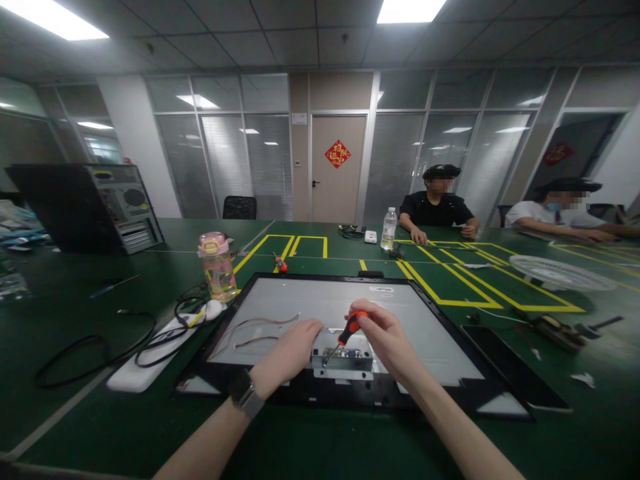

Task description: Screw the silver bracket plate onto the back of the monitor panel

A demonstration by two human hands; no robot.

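Observation:
My right hand is closed round the red and black handle of a screwdriver. The shaft slants down and left to a metal bracket near the front edge of a flat display panel with a black frame and a grey back. My left hand, with a watch on the wrist, rests at the bracket's left side; its fingertips are partly hidden, so its grip is unclear. Thin wires lie on the panel left of the bracket.
A white power strip with black cables and a pink-lidded bottle stand left. A dark phone-like slab lies right. Farther off are a water bottle, a computer case and two seated people.

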